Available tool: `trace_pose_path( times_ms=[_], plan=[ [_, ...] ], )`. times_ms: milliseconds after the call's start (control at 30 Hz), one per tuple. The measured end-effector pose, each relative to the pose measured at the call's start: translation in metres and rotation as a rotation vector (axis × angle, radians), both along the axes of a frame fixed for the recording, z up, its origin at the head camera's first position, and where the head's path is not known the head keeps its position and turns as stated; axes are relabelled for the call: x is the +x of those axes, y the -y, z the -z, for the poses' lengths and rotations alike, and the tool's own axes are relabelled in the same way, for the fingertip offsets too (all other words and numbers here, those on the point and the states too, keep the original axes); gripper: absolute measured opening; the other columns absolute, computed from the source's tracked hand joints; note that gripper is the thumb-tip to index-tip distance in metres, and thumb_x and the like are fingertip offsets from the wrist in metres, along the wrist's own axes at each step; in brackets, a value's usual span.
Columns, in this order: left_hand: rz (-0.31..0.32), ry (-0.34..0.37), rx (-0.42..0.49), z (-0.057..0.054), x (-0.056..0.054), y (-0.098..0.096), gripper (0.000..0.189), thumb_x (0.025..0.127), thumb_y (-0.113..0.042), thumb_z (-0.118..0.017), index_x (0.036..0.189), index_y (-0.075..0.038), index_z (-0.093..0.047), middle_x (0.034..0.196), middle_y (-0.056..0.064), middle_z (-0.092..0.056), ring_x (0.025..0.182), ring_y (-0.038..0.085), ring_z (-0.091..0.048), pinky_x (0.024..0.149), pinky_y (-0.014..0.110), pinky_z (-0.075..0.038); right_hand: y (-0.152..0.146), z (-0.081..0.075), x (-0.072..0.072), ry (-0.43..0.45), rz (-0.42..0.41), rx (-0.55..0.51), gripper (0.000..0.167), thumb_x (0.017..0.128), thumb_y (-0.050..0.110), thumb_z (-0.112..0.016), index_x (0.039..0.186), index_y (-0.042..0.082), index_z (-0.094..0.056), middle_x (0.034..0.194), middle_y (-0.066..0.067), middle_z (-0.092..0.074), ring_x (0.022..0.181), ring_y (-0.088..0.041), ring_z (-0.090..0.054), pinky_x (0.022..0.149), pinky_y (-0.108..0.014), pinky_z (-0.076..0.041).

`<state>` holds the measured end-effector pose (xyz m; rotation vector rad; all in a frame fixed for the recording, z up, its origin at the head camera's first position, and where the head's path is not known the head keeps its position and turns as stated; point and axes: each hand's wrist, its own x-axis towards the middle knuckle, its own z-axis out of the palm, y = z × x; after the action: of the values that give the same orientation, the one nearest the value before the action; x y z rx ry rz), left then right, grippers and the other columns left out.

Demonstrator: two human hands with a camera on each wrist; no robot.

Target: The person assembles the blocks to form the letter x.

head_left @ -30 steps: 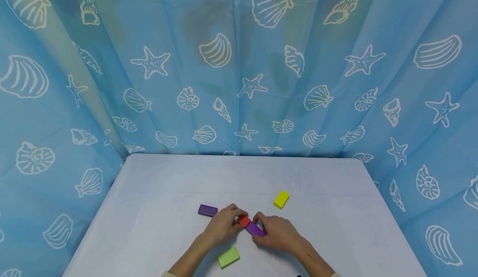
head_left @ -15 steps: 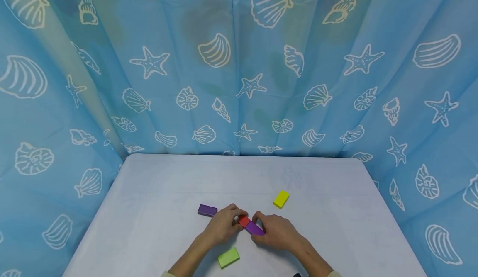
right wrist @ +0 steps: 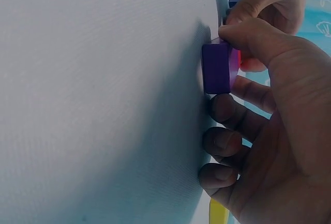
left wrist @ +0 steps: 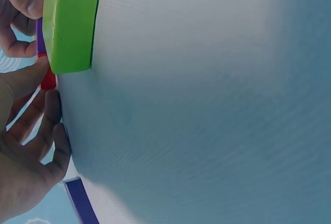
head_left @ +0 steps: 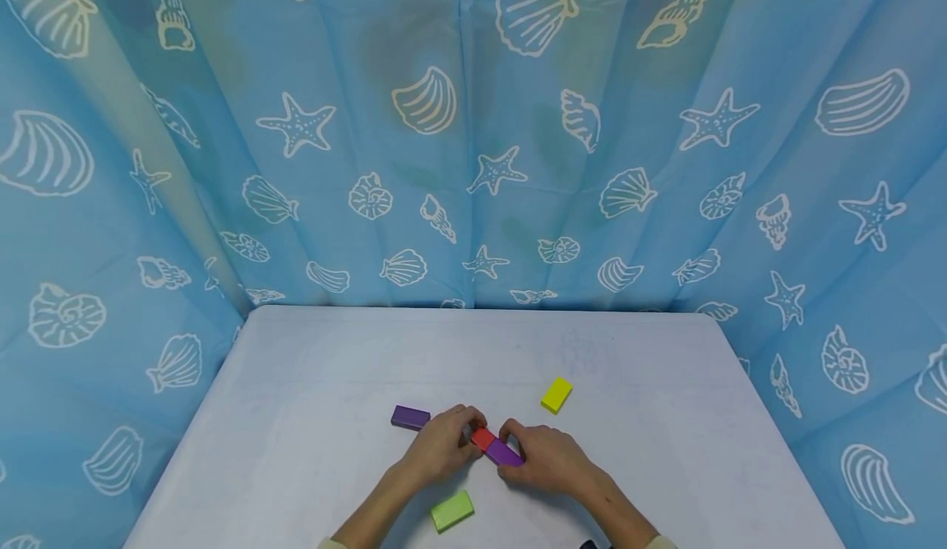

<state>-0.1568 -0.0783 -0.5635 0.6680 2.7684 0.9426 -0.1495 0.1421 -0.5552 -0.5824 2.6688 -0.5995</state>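
Note:
In the head view a red block (head_left: pixel 484 439) and a purple block (head_left: pixel 505 453) lie end to end on the white table, touching in a slanted line. My left hand (head_left: pixel 440 445) holds the red block between thumb and fingers at its far-left end. The purple block is pinched between the thumb and index finger of my right hand (head_left: pixel 551 460). Seen from the right wrist, the purple block's end face (right wrist: pixel 215 69) is turned to the camera, and the other fingers curl beside it near the tabletop. Part of the red block is hidden by my left fingers.
A light green block (head_left: pixel 452 511) lies on the near side, below the hands. To the left is a dark purple block (head_left: pixel 410 417), partly behind my left hand. A yellow block (head_left: pixel 556 394) lies farther back on the white table (head_left: pixel 333 352). A blue shell-patterned curtain (head_left: pixel 473 228) surrounds the table.
Both hands stay almost in place on the two touching blocks. The left index finger has shifted slightly to the left, showing a little more of the red block.

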Motion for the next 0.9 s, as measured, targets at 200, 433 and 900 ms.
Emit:
trace_pose_path(
  times_ms=[200,433,900],
  plan=[
    [0.0,-0.015,0.02,0.0009,0.0001,0.0003,0.031,0.086,-0.018,-0.08,0.114,-0.019,-0.065,0.098,-0.008,-0.062,0.077,0.004,-0.055,0.068,0.022,-0.045,-0.0002,-0.0008,0.0003,-0.004,0.0,0.0,0.044,0.083,0.046,-0.077,0.118,0.027,-0.058,0.071,0.011,-0.052,0.058,-0.008,-0.046,0.052,-0.026,-0.035],
    [-0.002,-0.011,0.024,0.0026,-0.0011,-0.0001,0.029,0.086,-0.018,-0.08,0.111,-0.02,-0.066,0.097,-0.009,-0.062,0.075,0.004,-0.055,0.066,0.021,-0.044,-0.0009,0.0,-0.0001,-0.017,-0.008,0.001,0.044,0.084,0.047,-0.076,0.118,0.026,-0.058,0.07,0.012,-0.052,0.058,-0.006,-0.045,0.051,-0.025,-0.033],
    [-0.007,-0.004,0.022,0.0033,-0.0014,0.0005,0.024,0.085,-0.024,-0.081,0.105,-0.019,-0.068,0.094,-0.01,-0.062,0.074,0.002,-0.051,0.066,0.021,-0.043,-0.0023,0.0035,-0.0002,-0.029,-0.014,0.0,0.044,0.084,0.049,-0.075,0.118,0.027,-0.058,0.07,0.012,-0.052,0.057,-0.006,-0.045,0.051,-0.025,-0.033]
  ],
)
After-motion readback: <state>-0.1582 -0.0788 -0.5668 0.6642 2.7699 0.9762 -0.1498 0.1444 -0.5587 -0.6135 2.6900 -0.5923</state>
